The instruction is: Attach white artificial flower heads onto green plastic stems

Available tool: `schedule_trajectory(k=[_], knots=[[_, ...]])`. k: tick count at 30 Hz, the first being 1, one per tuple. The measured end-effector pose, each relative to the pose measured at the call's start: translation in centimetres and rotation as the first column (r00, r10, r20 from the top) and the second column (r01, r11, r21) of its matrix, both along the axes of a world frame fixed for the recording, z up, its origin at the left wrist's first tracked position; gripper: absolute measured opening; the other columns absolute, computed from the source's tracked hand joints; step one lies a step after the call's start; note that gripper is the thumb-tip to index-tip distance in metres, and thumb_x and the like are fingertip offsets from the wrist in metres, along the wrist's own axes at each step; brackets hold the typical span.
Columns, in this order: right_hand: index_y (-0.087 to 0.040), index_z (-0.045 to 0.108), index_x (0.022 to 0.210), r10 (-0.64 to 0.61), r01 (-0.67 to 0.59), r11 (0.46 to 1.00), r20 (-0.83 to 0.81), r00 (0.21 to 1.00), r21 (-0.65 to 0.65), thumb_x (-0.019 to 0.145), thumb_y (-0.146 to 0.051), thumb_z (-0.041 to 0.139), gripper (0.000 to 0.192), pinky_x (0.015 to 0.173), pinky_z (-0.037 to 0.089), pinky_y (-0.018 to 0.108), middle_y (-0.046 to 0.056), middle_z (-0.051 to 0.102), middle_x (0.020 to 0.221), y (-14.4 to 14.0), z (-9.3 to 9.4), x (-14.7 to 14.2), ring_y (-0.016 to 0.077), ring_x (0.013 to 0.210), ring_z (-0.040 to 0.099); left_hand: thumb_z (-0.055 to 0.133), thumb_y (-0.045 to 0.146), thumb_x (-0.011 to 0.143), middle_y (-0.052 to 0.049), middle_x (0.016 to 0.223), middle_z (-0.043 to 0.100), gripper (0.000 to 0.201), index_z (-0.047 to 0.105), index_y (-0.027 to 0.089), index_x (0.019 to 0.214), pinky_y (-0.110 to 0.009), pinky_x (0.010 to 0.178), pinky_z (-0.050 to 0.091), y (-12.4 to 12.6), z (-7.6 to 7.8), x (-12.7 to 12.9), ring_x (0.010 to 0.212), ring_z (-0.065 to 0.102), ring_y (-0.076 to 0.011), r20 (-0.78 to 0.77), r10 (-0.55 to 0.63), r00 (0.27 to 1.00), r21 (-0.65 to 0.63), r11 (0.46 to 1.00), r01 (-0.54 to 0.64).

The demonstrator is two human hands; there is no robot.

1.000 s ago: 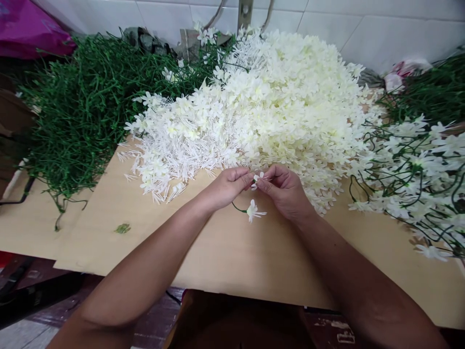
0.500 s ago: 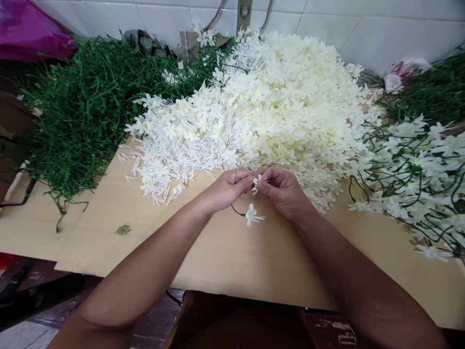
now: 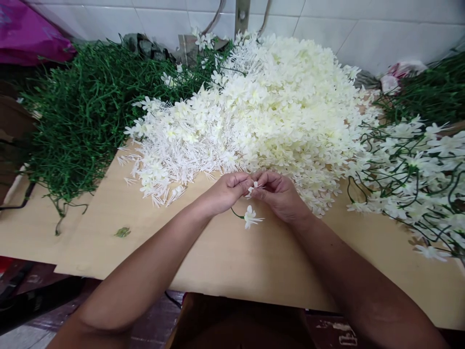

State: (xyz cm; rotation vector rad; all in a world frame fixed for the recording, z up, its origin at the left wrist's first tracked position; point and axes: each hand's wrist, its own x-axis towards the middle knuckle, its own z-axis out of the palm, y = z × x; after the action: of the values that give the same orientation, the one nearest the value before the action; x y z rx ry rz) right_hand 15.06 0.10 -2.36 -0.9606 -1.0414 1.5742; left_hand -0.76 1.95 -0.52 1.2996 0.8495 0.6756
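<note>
Fingertips of both hands meet over the board, in front of a large heap of loose white artificial flowers [image 3: 290, 111]. My left hand [image 3: 229, 191] is closed around a green artificial stem [image 3: 237, 214], mostly hidden in the fingers. On the stem's lower end hangs a white flower [image 3: 251, 217] with long thin stamens. My right hand [image 3: 278, 194] pinches a second small white flower [image 3: 254, 188] right at the left fingertips. Whether that flower is seated on the stem is hidden by the fingers.
Bare green stems [image 3: 83, 111] pile up at the left. Flowers on stems [image 3: 417, 169] lie at the right, with more green stems [image 3: 432, 87] behind them. A small green scrap [image 3: 122, 232] rests on the tan board [image 3: 218, 257]. A tiled wall [image 3: 327, 34] stands behind; a magenta bag [image 3: 32, 34] is at upper left.
The pinched flower has turned slightly and sits a little lower and closer to the left fingertips. The hanging flower has barely shifted. Both hands keep their grip.
</note>
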Motion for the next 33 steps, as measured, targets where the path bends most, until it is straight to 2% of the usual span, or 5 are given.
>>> schedule_trajectory(k=[5, 14, 18, 26, 33], knots=[[-0.022, 0.06, 0.06, -0.053, 0.053, 0.999, 0.001, 0.999, 0.01, 0.052, -0.04, 0.09, 0.037, 0.076, 0.052, 0.033, -0.001, 0.064, 0.074, -0.1, -0.2, -0.1, 0.0148, 0.073, 0.061, 0.062, 0.055, 0.077, 0.006, 0.055, 0.033, 0.046, 0.041, 0.018, 0.059, -0.024, 0.051, 0.022, -0.2, 0.1, 0.2, 0.054, 0.028, -0.008, -0.001, 0.043, 0.999, -0.032, 0.999, -0.043], [-0.021, 0.059, 0.061, -0.112, 0.113, 0.992, -0.015, 0.994, 0.062, 0.054, -0.037, 0.09, 0.036, 0.072, 0.052, 0.028, -0.002, 0.065, 0.076, 0.0, -0.3, -0.4, 0.0119, 0.072, 0.06, 0.06, 0.053, 0.078, 0.005, 0.059, 0.036, 0.042, 0.043, 0.018, 0.062, -0.023, 0.051, 0.024, -0.7, -0.5, 1.1, 0.055, 0.031, -0.0079, 0.047, 0.167, 0.985, -0.064, 0.984, -0.164], [-0.021, 0.059, 0.062, -0.119, 0.121, 0.99, -0.027, 0.992, 0.079, 0.054, -0.037, 0.09, 0.036, 0.071, 0.053, 0.028, -0.002, 0.066, 0.075, 0.0, -0.4, -0.5, 0.0122, 0.072, 0.062, 0.06, 0.05, 0.079, 0.005, 0.056, 0.033, 0.041, 0.042, 0.018, 0.06, -0.022, 0.052, 0.023, -0.9, -0.5, 1.3, 0.055, 0.03, -0.0077, 0.065, 0.203, 0.977, -0.053, 0.978, -0.2], [-0.021, 0.06, 0.059, -0.152, 0.153, 0.988, -0.028, 0.988, 0.017, 0.048, -0.032, 0.093, 0.036, 0.069, 0.051, 0.027, -0.002, 0.066, 0.073, 0.1, -0.7, -0.8, 0.0124, 0.07, 0.061, 0.062, 0.048, 0.079, 0.006, 0.055, 0.033, 0.043, 0.04, 0.018, 0.058, -0.022, 0.051, 0.022, -0.9, -0.6, 1.6, 0.054, 0.028, -0.0068, 0.055, 0.216, 0.975, -0.047, 0.976, -0.214], [-0.02, 0.061, 0.067, -0.171, 0.172, 0.985, 0.077, 0.982, -0.015, 0.054, -0.041, 0.089, 0.038, 0.064, 0.046, 0.026, -0.004, 0.06, 0.063, 0.0, 0.1, -0.6, 0.0102, 0.061, 0.055, 0.066, 0.05, 0.076, 0.007, 0.05, 0.035, 0.042, 0.043, 0.017, 0.061, -0.021, 0.045, 0.017, -0.5, -0.4, 1.3, 0.045, 0.025, -0.0047, 0.075, 0.212, 0.974, -0.141, 0.97, -0.2]])
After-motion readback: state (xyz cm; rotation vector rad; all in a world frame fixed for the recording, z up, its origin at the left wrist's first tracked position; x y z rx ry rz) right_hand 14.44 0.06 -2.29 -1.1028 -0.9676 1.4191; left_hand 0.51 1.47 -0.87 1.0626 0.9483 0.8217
